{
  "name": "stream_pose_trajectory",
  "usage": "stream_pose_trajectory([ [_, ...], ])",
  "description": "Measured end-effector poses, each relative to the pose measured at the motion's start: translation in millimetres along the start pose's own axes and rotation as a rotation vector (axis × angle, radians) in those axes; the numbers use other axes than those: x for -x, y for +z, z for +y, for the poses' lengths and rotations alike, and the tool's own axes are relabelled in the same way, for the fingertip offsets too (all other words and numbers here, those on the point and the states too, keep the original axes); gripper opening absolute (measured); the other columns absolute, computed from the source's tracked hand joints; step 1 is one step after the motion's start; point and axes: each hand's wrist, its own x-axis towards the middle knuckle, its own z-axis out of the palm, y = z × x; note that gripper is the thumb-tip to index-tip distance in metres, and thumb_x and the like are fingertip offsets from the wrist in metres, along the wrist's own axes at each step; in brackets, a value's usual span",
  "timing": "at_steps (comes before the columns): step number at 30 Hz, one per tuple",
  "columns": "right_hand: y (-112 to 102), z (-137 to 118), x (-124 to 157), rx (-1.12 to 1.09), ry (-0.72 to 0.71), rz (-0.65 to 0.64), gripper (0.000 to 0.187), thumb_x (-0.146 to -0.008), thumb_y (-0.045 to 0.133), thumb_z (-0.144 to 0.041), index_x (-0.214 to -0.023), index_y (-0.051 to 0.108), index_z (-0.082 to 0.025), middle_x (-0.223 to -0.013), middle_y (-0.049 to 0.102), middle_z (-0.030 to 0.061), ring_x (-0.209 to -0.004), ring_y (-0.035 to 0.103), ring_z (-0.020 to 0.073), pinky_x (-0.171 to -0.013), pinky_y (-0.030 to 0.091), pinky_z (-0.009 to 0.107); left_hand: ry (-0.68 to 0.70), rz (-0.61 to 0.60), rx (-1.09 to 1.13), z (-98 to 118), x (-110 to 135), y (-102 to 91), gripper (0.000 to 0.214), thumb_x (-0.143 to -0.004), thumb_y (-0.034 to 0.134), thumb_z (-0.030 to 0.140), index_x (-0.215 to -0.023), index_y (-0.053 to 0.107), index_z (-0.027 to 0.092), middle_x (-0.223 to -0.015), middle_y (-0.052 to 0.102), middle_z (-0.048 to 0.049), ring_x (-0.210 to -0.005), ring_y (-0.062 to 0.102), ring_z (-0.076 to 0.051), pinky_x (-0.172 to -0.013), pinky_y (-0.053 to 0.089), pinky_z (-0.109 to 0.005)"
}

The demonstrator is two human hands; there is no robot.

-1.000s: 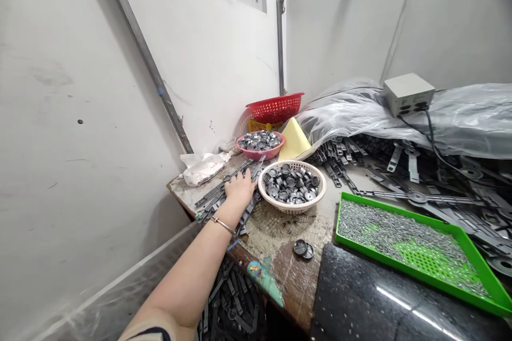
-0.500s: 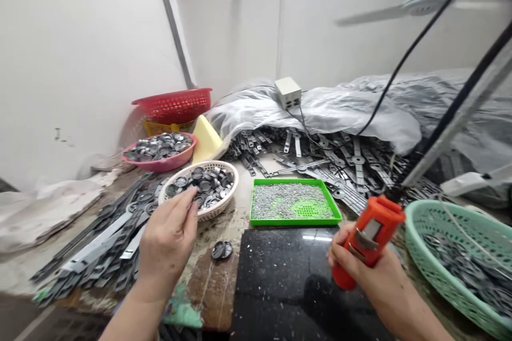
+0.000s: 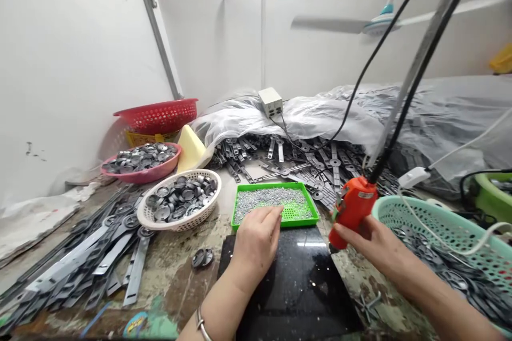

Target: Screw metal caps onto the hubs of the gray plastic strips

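My left hand (image 3: 258,240) reaches over the front edge of a green tray (image 3: 239,222) of small metal pieces, probably screws or pins. Its fingers are drawn together; whatever they may hold is hidden. My right hand (image 3: 374,240) grips an orange electric screwdriver (image 3: 354,208), thumb along its lower body and tip pointing down, right of the tray. A black cord runs up from the tool. Below my left hand lies a shiny black slab (image 3: 296,298) dotted with small specks. Two round dark caps (image 3: 202,258) rest on the table left of the slab.
At left stand a cream basket (image 3: 212,208) and a pink basin (image 3: 160,171) of round parts, beside piled metal strips (image 3: 100,245). A mint basket (image 3: 424,213) with metal parts stands right. More strips lie behind the tray, under plastic sheeting (image 3: 312,114).
My left hand has moved right, from beside the cream basket to the green tray. The screwdriver, still in my right hand, has shifted off the slab and stands more upright. The view has turned right.
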Motion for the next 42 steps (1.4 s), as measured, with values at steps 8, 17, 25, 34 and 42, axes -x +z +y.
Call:
stream_pose_trajectory([
  [8, -56, 6, -16, 0.432, -0.248, -0.100, 0.042, -0.079, 0.046, -0.025, -0.120, 0.059, -0.022, -0.126, 0.060, 0.0051, -0.118, 0.053, 0.0253, -0.103, 0.039, 0.039, -0.101, -0.123, -0.031, 11, -49, 42.9, 0.021, -0.087, 0.053, 0.010, -0.103, 0.066, 0.015, -0.094, 0.069, -0.0074, -0.085, 0.063, -0.024, -0.074, 0.053, -0.038],
  [17, -18, 13, -160, 0.883, -0.373, -0.110, 0.041, -0.083, 0.060, -0.032, -0.120, 0.055, -0.016, -0.123, 0.058, 0.0115, -0.111, 0.055, 0.0244, -0.094, 0.044, 0.043, -0.127, -0.144, 0.083, 15, -37, 84.3, 0.022, -0.094, 0.045, 0.019, -0.108, 0.062, 0.017, -0.092, 0.067, -0.0066, -0.087, 0.062, -0.020, -0.080, 0.051, -0.033],
  [25, 47, 13, -256, 1.114, -0.304, -0.073, 0.048, -0.078, 0.056, -0.052, -0.103, 0.062, -0.012, -0.109, 0.063, 0.0166, -0.109, 0.053, 0.0319, -0.089, 0.040, 0.037, -0.084, -0.232, 0.188, 20, -19, 103.6, 0.019, -0.091, 0.048, 0.020, -0.102, 0.064, 0.020, -0.080, 0.066, -0.0033, -0.070, 0.063, -0.017, -0.064, 0.051, -0.026],
  [34, 45, 19, -274, 1.298, -0.357, -0.142, 0.024, -0.083, 0.054, -0.039, -0.086, 0.066, -0.019, -0.103, 0.064, 0.0095, -0.105, 0.051, 0.0273, -0.088, 0.030, 0.041, -0.116, -0.292, 0.224, 21, -16, 108.8, 0.018, -0.091, 0.049, 0.022, -0.100, 0.065, 0.021, -0.077, 0.066, -0.0028, -0.067, 0.063, -0.017, -0.059, 0.049, -0.025],
  [42, 35, 16, -277, 1.262, -0.259, -0.213, 0.030, -0.086, 0.052, -0.041, -0.100, 0.060, -0.016, -0.091, 0.065, 0.0060, -0.084, 0.059, 0.0184, -0.081, 0.042, 0.036, -0.100, -0.334, 0.229, 23, -15, 108.9, 0.015, -0.090, 0.050, 0.022, -0.094, 0.065, 0.022, -0.076, 0.066, -0.0021, -0.068, 0.063, -0.017, -0.059, 0.048, -0.024],
])
